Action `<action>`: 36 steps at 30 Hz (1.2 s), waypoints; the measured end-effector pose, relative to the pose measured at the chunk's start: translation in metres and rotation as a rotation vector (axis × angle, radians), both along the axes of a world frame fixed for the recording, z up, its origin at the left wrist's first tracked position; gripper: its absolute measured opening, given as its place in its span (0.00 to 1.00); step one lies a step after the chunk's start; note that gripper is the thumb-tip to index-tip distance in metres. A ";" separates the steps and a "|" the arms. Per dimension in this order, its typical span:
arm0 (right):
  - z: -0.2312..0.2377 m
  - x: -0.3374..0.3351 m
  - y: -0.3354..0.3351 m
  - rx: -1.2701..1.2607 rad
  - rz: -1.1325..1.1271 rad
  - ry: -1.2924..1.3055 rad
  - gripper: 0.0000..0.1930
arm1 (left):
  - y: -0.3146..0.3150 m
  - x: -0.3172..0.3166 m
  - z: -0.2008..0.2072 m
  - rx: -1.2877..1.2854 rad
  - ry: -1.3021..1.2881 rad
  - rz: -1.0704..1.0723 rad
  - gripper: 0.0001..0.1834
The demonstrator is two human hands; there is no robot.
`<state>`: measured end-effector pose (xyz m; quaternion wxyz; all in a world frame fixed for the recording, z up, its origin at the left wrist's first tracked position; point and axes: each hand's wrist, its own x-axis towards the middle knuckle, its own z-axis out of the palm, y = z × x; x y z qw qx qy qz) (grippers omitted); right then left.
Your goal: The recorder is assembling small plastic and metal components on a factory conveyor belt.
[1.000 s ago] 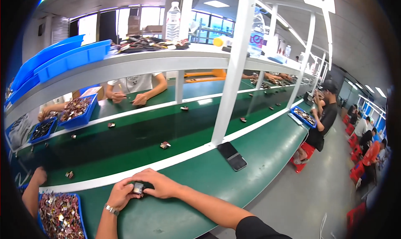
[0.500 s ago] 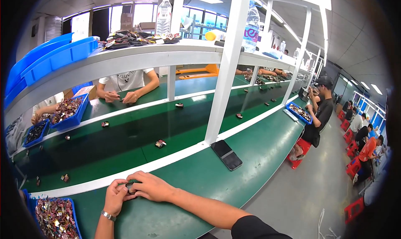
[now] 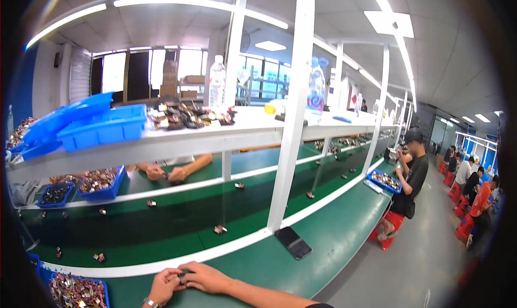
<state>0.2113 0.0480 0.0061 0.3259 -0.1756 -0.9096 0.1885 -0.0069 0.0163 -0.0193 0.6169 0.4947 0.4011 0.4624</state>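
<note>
My left hand [image 3: 163, 287], with a metal-banded watch at its wrist, and my right hand [image 3: 205, 279] meet above the near edge of the green bench [image 3: 253, 265]. Between their fingertips is a small dark part [image 3: 182, 277], mostly covered by the fingers, so its exact kind cannot be made out. Both hands are closed on it. Left of them sits a blue tray [image 3: 107, 296] heaped with small wired parts [image 3: 78, 293]. A black phone [image 3: 293, 242] lies on the bench to the right.
Beyond a white rail runs a green conveyor [image 3: 183, 238] carrying scattered small parts [image 3: 219, 229]. White posts [image 3: 291, 125] hold a shelf with blue bins [image 3: 102, 127], wired parts and bottles [image 3: 217, 82]. Across sits a co-worker [image 3: 175, 170]; another [image 3: 414, 168] sits at right.
My view has tilted upward, so hands, bench and phone appear lower in the picture. Both hands still hold the small dark part together.
</note>
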 end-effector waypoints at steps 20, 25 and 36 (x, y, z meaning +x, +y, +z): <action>-0.001 -0.010 -0.008 -0.132 -0.228 0.165 0.08 | -0.007 -0.003 0.026 -0.013 -0.069 -0.162 0.24; 0.005 -0.007 -0.006 -0.227 -0.205 0.151 0.06 | -0.001 0.002 0.022 -0.021 -0.075 -0.157 0.18; 0.007 -0.006 -0.017 -0.241 -0.284 0.148 0.06 | -0.006 0.009 0.026 -0.039 -0.091 -0.152 0.17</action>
